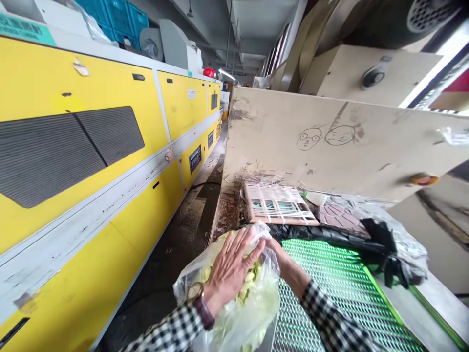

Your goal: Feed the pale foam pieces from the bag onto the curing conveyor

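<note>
My left hand (230,274) presses the plastic bag (252,318) of pale yellow-green pieces (252,276), fingers (238,252) spread; my right hand's (280,252) fingers are hidden behind it, its top bunched, not visibly tied.

We record, item one, a left sleeve (168,332) and a right sleeve (331,318) of black-and-white checked cloth in small even squares, the right one ending short of the wrist; item two, a wristwatch (195,292) with gold-toned case and dark reddish-brown leather strap (203,313); item three, a left hand (230,274) and a right hand (282,256), both ungloved
</note>
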Demonstrator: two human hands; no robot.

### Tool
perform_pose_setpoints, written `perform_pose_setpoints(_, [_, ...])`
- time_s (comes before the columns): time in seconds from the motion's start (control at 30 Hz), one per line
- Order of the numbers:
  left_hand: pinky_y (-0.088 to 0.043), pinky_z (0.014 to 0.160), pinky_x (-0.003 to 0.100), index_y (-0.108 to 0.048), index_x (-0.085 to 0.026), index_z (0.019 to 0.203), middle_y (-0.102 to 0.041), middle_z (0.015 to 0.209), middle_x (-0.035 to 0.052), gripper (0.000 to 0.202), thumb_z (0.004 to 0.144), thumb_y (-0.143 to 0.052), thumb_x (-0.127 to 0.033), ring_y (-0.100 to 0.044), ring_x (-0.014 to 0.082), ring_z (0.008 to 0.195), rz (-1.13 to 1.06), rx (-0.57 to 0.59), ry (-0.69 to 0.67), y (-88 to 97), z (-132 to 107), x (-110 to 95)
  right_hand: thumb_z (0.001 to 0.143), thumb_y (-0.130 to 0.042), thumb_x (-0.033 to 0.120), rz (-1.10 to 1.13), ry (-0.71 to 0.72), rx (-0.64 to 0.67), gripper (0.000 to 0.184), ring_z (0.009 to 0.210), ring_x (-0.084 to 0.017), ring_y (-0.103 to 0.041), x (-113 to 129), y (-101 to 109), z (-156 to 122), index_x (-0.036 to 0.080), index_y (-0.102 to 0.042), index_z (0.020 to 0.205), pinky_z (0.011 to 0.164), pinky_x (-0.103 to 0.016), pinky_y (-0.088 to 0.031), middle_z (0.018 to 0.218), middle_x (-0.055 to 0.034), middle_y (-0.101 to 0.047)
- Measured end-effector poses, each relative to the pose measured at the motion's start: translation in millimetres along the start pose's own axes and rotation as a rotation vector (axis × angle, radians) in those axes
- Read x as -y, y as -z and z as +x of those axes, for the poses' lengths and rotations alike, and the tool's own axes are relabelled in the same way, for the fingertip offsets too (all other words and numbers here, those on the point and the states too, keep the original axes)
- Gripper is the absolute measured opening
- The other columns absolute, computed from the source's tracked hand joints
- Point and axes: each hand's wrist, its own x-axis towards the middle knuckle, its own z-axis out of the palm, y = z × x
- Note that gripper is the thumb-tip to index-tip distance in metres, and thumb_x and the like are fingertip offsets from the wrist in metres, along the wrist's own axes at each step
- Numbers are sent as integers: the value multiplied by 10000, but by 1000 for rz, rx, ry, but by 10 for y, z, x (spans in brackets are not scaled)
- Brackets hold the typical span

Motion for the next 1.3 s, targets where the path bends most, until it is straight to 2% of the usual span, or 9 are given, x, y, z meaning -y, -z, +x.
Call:
perform_pose_setpoints(0.13, [-455, 1062, 461, -674, -173, 1294, -744, 1127, 130, 422, 1036, -345, -118, -696, 274, 1083, -56, 203, 151, -245, 273, 216, 766, -661, 503, -139, -83, 51, 497, 902, -247, -682, 130, 140, -49, 154, -656, 1119, 845, -389, -560, 990, -82, -738])
perform_pose_setpoints(0.33, [-379, 618, 301, -555, -185, 640, -560, 627, 31, 419, 978, -454, -412, -570, 190, 640, -473, 342, 535, -93, 640, 521, 896, -633, 396, -1006, 539, -120, 706, 1343, -353, -538, 22, 226, -373, 204, -439, 1548, 1107, -547, -450, 1502, -157, -564])
perform_pose_setpoints(0.43, [-306, 513, 278, -483, -205, 664, -442, 599, -29, 368, 889, -517, -495, -373, 128, 518, -883, 459, 730, -6, 743, 612, 862, -534, 160, -1223, 630, -79, 593, 1182, -328, -631, -288, 282, -416, 200, -557, 1453, 1007, -500, -507, 1312, -153, -688])
perform_pose_setpoints(0.53, [-343, 509, 278, -483, -208, 665, -435, 602, -29, 359, 850, -561, -506, -376, 132, 511, -870, 468, 864, 53, 735, 697, 866, -415, 166, -1024, 456, -62, 324, 844, -248, -645, -577, 433, -271, 190, -708, 1003, 776, -370, -514, 897, -99, -710])
perform_pose_setpoints(0.63, [-455, 662, 307, -562, -189, 735, -557, 705, 32, 249, 822, -668, -397, -576, 214, 720, -706, 366, 926, 104, 637, 646, 829, -438, 345, -420, 142, -19, 222, 650, -186, -538, -709, 503, -83, 221, -535, 673, 619, -290, -446, 669, -27, -555])
perform_pose_setpoints(0.8, [-422, 1105, 464, -643, -216, 1228, -663, 1257, 110, 280, 987, -502, -234, -586, 273, 1220, -176, 40, 522, 148, 246, 22, 681, -531, 442, 98, -223, -109, 236, 476, -151, -417, -708, 395, 57, 268, -376, 649, 485, -284, -407, 552, 35, -399])
perform_pose_setpoints(1.03, [-425, 1194, 534, -695, -233, 1216, -733, 905, 62, 382, 879, -703, -413, -694, 284, 891, 30, 106, 155, -376, -834, -832, 613, -504, 347, 153, -281, -102, 185, 533, -159, -480, -699, 454, 133, 243, -422, 743, 559, -309, -480, 610, 10, -469])
perform_pose_setpoints(1.2, [-591, 782, 373, -700, -234, 928, -717, 763, 54, 114, 895, -600, -192, -678, 245, 721, 202, 126, 252, -643, -1061, -988, 838, -524, 311, -495, 307, -153, 477, 1138, -308, -639, -472, 420, -355, 178, -566, 1293, 992, -517, -528, 1232, -141, -680])
perform_pose_setpoints(1.3, [-542, 643, 344, -676, -241, 916, -715, 812, 74, 94, 917, -592, -285, -664, 245, 715, 190, 80, 208, -571, -1027, -1048, 931, -505, 217, -960, 837, 129, 550, 1417, -318, -487, -390, 398, -875, 275, -493, 1478, 1206, -614, -343, 1494, -100, -572])
